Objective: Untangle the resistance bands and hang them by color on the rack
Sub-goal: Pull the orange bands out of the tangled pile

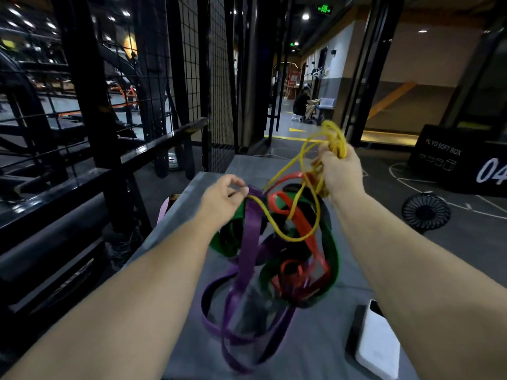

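A tangle of resistance bands hangs between my hands above a grey bench top [310, 349]. My right hand [340, 171] grips a bunch of thin yellow bands [333, 138], raised high; yellow loops [277, 229] trail down into the knot. My left hand [223, 197] pinches the top of a wide purple band [248, 242] together with a yellow strand. Red bands [299, 223] and green bands [330, 250] are wound through the middle. Purple loops sag lowest, blurred by motion.
A black metal rack with mesh panels [192, 78] stands to the left. A white device on a black one [377, 344] lies on the bench at the lower right. A black fan [425, 212] and a black plyo box [461, 160] sit on the floor at right. A person sits far down the corridor.
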`<state>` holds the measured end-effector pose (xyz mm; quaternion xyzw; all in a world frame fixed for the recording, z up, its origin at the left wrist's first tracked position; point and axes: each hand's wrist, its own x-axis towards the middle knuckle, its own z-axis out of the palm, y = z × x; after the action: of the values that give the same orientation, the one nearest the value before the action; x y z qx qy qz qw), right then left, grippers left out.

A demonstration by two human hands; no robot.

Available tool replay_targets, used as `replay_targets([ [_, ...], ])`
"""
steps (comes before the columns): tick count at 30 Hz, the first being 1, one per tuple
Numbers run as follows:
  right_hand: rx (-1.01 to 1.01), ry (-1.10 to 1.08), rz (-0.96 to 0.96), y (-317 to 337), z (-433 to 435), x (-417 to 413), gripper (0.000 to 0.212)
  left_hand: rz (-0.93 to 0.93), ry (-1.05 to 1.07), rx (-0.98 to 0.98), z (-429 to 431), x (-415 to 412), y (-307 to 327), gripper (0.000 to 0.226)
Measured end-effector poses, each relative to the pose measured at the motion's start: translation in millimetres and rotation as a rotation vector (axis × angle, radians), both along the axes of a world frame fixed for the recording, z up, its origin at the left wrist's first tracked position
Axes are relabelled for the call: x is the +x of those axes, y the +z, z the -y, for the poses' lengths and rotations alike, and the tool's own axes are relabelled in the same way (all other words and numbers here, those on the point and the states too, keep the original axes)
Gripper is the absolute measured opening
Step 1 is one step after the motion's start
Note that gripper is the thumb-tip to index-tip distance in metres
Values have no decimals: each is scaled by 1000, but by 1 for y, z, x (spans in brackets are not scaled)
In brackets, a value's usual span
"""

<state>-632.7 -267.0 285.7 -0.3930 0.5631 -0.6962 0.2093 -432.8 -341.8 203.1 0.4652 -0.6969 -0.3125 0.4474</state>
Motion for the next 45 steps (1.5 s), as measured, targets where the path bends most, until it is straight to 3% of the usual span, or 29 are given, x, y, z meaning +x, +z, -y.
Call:
replay_targets([
  [2, 160, 40, -34, -15, 5, -4, 17, 90, 12, 3, 4, 5, -7, 7],
  [4, 406, 134, -129, -36, 8, -10, 14, 322, 18, 79, 6, 11, -27, 7],
  [6, 634, 192, -414, -60, 9, -15, 14, 516, 37, 190, 5, 15, -55, 7],
  [9, 821, 244, -718, -87, 6, -11, 12, 568, 63, 150, -4, 7, -83, 15],
  [12, 884, 222, -800, -104, 2, -8, 16, 566, -13, -30, -14, -9, -87, 21],
  [15, 872, 161, -776, -114, -1, -11, 22, 687, -314, 44, -25, -21, -84, 32],
  [19, 892, 159, -652, -119, -11, -19, 25, 1004, -366, 5, -41, -30, -82, 64],
  [23, 930, 192, -551, -128, -24, -30, 25, 1065, -401, -104, -53, -32, -92, 81],
  [29, 871, 318, -168, -155, -46, -30, 32, 1055, -484, -207, -60, -37, -98, 76],
  [31, 842, 354, -97, -159, -52, -27, 25, 1077, -498, -218, -61, -40, -100, 76],
  [43, 858, 333, -171, -175, -67, -15, 14, 1163, -481, -216, -78, -51, -101, 75],
  [45, 867, 338, -191, -175, -66, -15, 17, 1189, -459, -249, -81, -53, -95, 62],
])
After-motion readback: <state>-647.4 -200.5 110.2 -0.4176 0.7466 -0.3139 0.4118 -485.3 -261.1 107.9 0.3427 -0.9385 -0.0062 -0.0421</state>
